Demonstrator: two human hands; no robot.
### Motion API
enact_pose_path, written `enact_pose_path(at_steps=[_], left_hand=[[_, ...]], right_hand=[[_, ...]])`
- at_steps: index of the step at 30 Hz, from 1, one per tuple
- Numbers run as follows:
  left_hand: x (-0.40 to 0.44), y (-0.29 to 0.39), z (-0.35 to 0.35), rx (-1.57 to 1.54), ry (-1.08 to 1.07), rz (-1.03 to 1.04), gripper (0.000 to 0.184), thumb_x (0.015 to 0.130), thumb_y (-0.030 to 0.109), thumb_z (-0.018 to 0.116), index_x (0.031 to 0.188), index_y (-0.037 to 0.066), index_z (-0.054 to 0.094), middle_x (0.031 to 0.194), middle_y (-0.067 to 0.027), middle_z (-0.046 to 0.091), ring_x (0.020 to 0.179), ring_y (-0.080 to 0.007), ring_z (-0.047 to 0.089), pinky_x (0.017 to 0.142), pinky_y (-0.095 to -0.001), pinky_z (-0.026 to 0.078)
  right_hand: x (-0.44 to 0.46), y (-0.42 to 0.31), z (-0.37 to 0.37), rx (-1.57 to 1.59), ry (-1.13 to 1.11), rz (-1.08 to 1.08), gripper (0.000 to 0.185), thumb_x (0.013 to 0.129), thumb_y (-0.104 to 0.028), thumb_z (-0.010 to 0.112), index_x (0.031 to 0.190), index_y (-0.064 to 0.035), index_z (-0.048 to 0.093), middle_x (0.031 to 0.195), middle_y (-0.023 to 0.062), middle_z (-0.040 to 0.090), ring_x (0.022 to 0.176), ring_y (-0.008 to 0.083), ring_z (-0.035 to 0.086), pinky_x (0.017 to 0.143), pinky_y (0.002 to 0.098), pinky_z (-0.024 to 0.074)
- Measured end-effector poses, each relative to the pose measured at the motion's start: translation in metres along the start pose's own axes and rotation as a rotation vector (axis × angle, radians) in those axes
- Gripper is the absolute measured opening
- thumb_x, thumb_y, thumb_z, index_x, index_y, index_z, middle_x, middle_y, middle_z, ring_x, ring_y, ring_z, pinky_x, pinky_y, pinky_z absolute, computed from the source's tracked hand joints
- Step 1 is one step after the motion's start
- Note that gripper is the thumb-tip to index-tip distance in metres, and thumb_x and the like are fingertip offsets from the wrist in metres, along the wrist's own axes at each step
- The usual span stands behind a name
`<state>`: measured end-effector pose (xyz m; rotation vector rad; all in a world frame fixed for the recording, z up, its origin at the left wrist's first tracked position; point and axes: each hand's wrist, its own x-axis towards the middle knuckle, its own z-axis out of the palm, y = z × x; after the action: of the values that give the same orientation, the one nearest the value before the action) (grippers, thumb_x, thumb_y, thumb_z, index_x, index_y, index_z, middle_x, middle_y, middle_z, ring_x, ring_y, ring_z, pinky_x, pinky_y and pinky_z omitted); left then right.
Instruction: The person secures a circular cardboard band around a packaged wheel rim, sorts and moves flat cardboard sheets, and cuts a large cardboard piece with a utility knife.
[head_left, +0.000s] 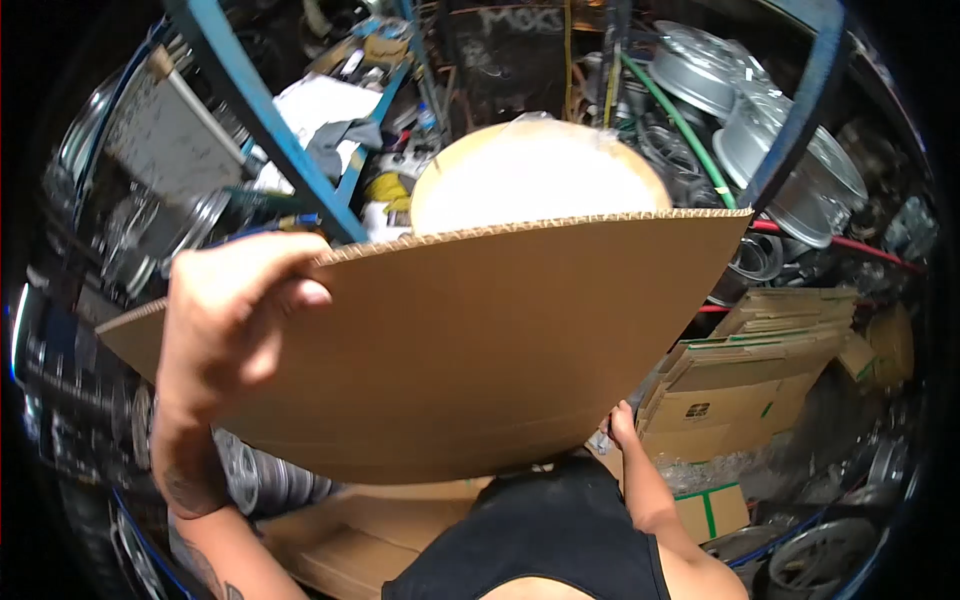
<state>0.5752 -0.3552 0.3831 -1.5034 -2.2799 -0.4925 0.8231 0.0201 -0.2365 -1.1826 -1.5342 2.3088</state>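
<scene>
A large brown cardboard sheet (490,340) is tilted up in front of my body, its corrugated edge at the top. My left hand (235,305) is closed over that upper edge near its left end, the thumb pressed on the near face. Low down, by the sheet's lower right edge, my right hand (622,424) has its fingers curled. What it holds, if anything, is too small and partly hidden to name. Behind the sheet's top edge shows a round, brightly lit surface (540,170), its lower part covered by the cardboard.
Flattened cardboard boxes (740,385) are stacked on the right. Silver wheel rims (790,150) hang at the upper right beside a blue metal post (805,110). Another blue post (265,110) stands left, near a cluttered bench (345,125). More cardboard (350,540) lies beside my legs.
</scene>
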Motion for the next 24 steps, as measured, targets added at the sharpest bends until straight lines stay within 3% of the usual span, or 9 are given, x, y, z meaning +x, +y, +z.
enact_pose_path(at_steps=[1, 2, 4, 5, 8, 11, 14, 21, 24], left_hand=[[0.002, 0.000, 0.010, 0.012, 0.023, 0.035, 0.032, 0.072, -0.008, 0.072, 0.102, 0.002, 0.069, 0.083, -0.0129, 0.072, 0.071, -0.0284, 0.073, 0.064, -0.0334, 0.057], [0.003, 0.003, 0.018, 0.022, 0.046, 0.067, 0.034, 0.070, -0.008, 0.071, 0.102, 0.003, 0.069, 0.081, -0.0105, 0.073, 0.070, -0.0273, 0.073, 0.063, -0.0337, 0.058], [0.005, 0.016, 0.033, -0.054, -0.005, 0.113, 0.042, 0.066, -0.005, 0.068, 0.106, 0.008, 0.070, 0.074, -0.0012, 0.073, 0.069, -0.0222, 0.073, 0.061, -0.0324, 0.057], [0.001, 0.023, 0.045, -0.152, -0.056, 0.093, 0.042, 0.067, -0.005, 0.068, 0.107, 0.009, 0.069, 0.078, -0.0008, 0.074, 0.069, -0.0210, 0.073, 0.061, -0.0322, 0.057], [0.008, 0.054, 0.087, -0.280, -0.037, 0.218, 0.027, 0.071, 0.001, 0.079, 0.096, 0.010, 0.074, 0.079, -0.0036, 0.074, 0.069, -0.0207, 0.073, 0.062, -0.0323, 0.057], [0.025, 0.080, 0.138, -0.422, -0.052, 0.338, 0.027, 0.071, 0.006, 0.081, 0.096, 0.014, 0.075, 0.081, -0.0008, 0.075, 0.068, -0.0189, 0.072, 0.061, -0.0313, 0.056], [0.040, 0.132, 0.204, -0.572, -0.035, 0.523, 0.036, 0.070, 0.008, 0.073, 0.106, 0.013, 0.075, 0.087, -0.0010, 0.075, 0.068, -0.0169, 0.070, 0.058, -0.0305, 0.054], [0.072, 0.272, 0.275, -0.756, 0.030, 0.824, 0.029, 0.077, 0.016, 0.065, 0.104, 0.006, 0.072, 0.077, 0.0025, 0.063, 0.066, -0.0119, 0.062, 0.056, -0.0274, 0.046], [0.065, 0.340, 0.284, -0.859, 0.061, 0.958, 0.033, 0.077, 0.018, 0.063, 0.105, 0.000, 0.069, 0.078, -0.0011, 0.059, 0.070, -0.0149, 0.061, 0.063, -0.0270, 0.046]], right_hand=[[-0.009, -0.003, 0.000, 0.103, 0.099, 0.025, 0.007, 0.098, -0.008, 0.050, 0.102, -0.0099, 0.055, 0.065, 0.0012, 0.045, 0.045, 0.0133, 0.041, 0.039, 0.0298, 0.0357], [-0.028, -0.012, -0.010, 0.132, 0.057, -0.008, 0.007, 0.098, -0.008, 0.050, 0.103, -0.0122, 0.053, 0.068, 0.0010, 0.045, 0.047, 0.0128, 0.042, 0.041, 0.0288, 0.0367], [-0.031, 0.010, -0.049, 0.123, 0.216, 0.000, 0.014, 0.098, -0.010, 0.055, 0.111, -0.0119, 0.056, 0.085, 0.0032, 0.056, 0.062, 0.0144, 0.052, 0.048, 0.0289, 0.0414], [-0.041, 0.017, -0.064, 0.187, 0.339, 0.055, 0.019, 0.098, -0.013, 0.060, 0.117, -0.0101, 0.058, 0.095, 0.0046, 0.063, 0.071, 0.0146, 0.058, 0.052, 0.0284, 0.0445], [-0.076, 0.048, -0.128, 0.135, 0.382, -0.122, 0.024, 0.096, -0.011, 0.063, 0.119, -0.0088, 0.058, 0.096, 0.0049, 0.064, 0.072, 0.0142, 0.059, 0.055, 0.0287, 0.0456], [-0.100, 0.086, -0.200, 0.076, 0.402, -0.291, 0.029, 0.094, -0.008, 0.067, 0.122, -0.0075, 0.058, 0.097, 0.0053, 0.065, 0.074, 0.0138, 0.060, 0.057, 0.0289, 0.0468], [-0.131, 0.135, -0.262, -0.013, 0.449, -0.147, 0.037, 0.089, 0.003, 0.067, 0.124, -0.0045, 0.057, 0.093, 0.0061, 0.066, 0.074, 0.0146, 0.061, 0.061, 0.0297, 0.0495], [-0.271, 0.202, -0.304, 0.241, 0.768, 0.205, 0.037, 0.091, -0.003, 0.064, 0.128, -0.0037, 0.057, 0.100, 0.0089, 0.068, 0.079, 0.0190, 0.065, 0.067, 0.0322, 0.0528], [-0.303, 0.215, -0.304, 0.304, 0.828, 0.272, 0.037, 0.092, -0.004, 0.064, 0.128, -0.0037, 0.057, 0.100, 0.0091, 0.068, 0.080, 0.0196, 0.065, 0.068, 0.0326, 0.0531]])
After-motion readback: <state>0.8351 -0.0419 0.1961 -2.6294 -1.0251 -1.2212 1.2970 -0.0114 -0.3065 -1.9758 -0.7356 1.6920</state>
